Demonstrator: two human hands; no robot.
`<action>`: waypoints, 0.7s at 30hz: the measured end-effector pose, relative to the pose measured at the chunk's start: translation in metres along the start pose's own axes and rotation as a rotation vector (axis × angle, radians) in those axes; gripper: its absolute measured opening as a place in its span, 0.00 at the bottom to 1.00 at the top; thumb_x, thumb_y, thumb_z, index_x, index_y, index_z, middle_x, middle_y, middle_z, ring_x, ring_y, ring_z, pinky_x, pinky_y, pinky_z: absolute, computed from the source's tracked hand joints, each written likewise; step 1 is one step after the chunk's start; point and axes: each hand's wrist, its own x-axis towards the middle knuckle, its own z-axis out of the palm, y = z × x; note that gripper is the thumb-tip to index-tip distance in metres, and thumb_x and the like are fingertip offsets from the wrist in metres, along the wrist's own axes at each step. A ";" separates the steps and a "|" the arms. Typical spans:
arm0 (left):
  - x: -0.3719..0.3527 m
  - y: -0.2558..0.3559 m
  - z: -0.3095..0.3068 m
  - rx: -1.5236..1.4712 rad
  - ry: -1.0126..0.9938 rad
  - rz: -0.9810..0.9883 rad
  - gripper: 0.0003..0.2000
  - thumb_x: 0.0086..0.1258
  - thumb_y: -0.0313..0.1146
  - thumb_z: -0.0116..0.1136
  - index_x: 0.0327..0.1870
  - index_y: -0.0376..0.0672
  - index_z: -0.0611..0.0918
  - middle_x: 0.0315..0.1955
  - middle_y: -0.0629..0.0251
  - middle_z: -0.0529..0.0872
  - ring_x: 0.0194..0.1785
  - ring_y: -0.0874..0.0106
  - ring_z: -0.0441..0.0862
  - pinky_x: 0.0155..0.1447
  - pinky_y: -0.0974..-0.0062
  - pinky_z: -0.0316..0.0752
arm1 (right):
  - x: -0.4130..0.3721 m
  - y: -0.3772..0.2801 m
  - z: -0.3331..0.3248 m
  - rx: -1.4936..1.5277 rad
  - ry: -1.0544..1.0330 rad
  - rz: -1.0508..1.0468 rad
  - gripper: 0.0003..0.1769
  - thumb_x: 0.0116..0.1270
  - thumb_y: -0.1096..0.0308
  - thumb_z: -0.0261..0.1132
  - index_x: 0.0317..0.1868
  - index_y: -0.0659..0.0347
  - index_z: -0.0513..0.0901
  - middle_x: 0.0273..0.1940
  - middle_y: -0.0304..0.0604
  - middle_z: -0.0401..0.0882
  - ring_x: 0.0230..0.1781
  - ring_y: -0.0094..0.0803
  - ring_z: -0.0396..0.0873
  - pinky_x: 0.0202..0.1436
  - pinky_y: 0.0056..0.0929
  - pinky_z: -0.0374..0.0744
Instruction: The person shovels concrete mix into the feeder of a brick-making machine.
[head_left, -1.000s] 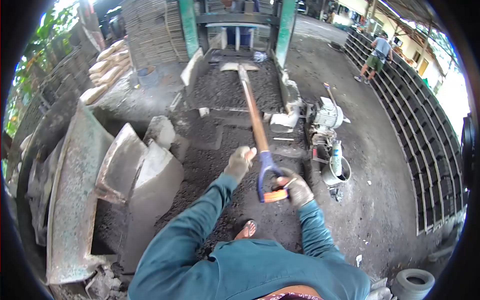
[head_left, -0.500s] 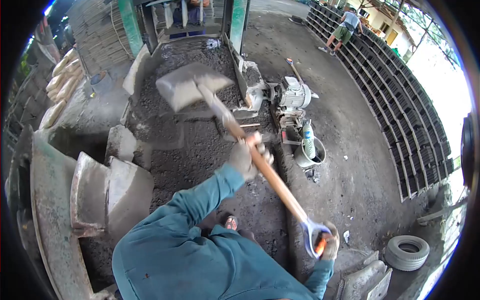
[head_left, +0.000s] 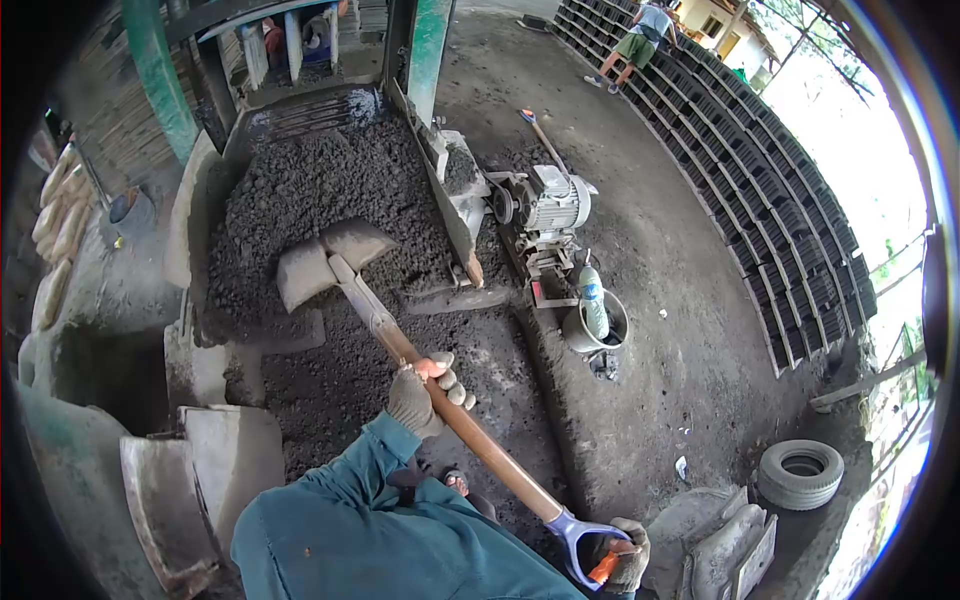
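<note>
My left hand (head_left: pixel 425 395), in a grey knit glove, is wrapped round the wooden shaft of a shovel (head_left: pixel 490 440) below its metal socket. At the other end, my right hand (head_left: pixel 622 560), also gloved, grips the shovel's blue-grey D-handle with its orange grip. The shaft slants from lower right to upper left across my front. The broad grey blade overlaps the near edge of a heap of dark crumbly material (head_left: pixel 310 190) in a trough between green posts. More of this dark material covers the floor near my feet.
Right of the trough stands an electric motor (head_left: pixel 555 200), with a bucket (head_left: pixel 612 325) holding a plastic bottle close by. A tyre (head_left: pixel 800 474) lies at lower right. Curved slabs (head_left: pixel 235 470) lean at left. A person (head_left: pixel 640 45) stands beside long racks (head_left: pixel 740 170) at the back.
The shovel and both hands have moved down and left in view. The blade, blurred before, is now sharper and at the heap's near edge. My view has shifted right.
</note>
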 end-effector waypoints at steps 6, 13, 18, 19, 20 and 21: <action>0.063 0.120 -0.014 0.067 -0.118 0.026 0.03 0.65 0.34 0.54 0.36 0.50 0.73 0.20 0.75 0.68 0.21 0.72 0.73 0.38 0.60 0.73 | 0.008 0.005 0.124 0.182 -0.058 0.100 0.20 0.54 0.71 0.68 0.47 0.70 0.81 0.26 0.42 0.79 0.21 0.29 0.77 0.26 0.26 0.78; 0.086 0.203 0.010 0.079 -0.029 0.317 0.10 0.67 0.37 0.59 0.28 0.50 0.71 0.17 0.73 0.69 0.19 0.72 0.72 0.30 0.62 0.73 | 0.012 -0.066 0.229 0.011 -0.282 -0.018 0.35 0.54 0.66 0.73 0.62 0.71 0.77 0.37 0.44 0.81 0.35 0.25 0.79 0.40 0.23 0.79; 0.025 0.105 0.042 -0.019 -0.203 0.149 0.14 0.74 0.36 0.52 0.24 0.51 0.68 0.18 0.72 0.68 0.21 0.67 0.73 0.38 0.57 0.72 | 0.027 -0.022 0.101 0.196 -0.015 0.014 0.26 0.53 0.63 0.68 0.51 0.70 0.80 0.30 0.45 0.82 0.22 0.31 0.79 0.23 0.28 0.78; 0.010 0.080 0.047 0.015 -0.219 0.149 0.12 0.74 0.35 0.52 0.26 0.50 0.69 0.19 0.72 0.68 0.21 0.67 0.73 0.39 0.56 0.73 | 0.032 0.013 0.061 0.181 -0.032 0.067 0.23 0.54 0.60 0.67 0.45 0.69 0.81 0.28 0.47 0.82 0.21 0.33 0.79 0.22 0.29 0.77; 0.003 0.056 0.044 0.027 -0.234 0.118 0.10 0.73 0.34 0.52 0.28 0.49 0.71 0.20 0.70 0.70 0.22 0.67 0.74 0.40 0.55 0.73 | 0.025 0.030 0.040 0.116 -0.031 0.102 0.20 0.54 0.58 0.67 0.40 0.67 0.80 0.25 0.47 0.81 0.19 0.34 0.78 0.21 0.30 0.76; -0.008 0.036 0.043 0.035 -0.254 0.079 0.06 0.72 0.32 0.54 0.32 0.49 0.75 0.21 0.69 0.73 0.23 0.65 0.77 0.42 0.55 0.75 | 0.017 0.039 0.027 0.053 -0.030 0.138 0.19 0.55 0.56 0.66 0.35 0.65 0.80 0.22 0.47 0.79 0.18 0.36 0.78 0.20 0.32 0.76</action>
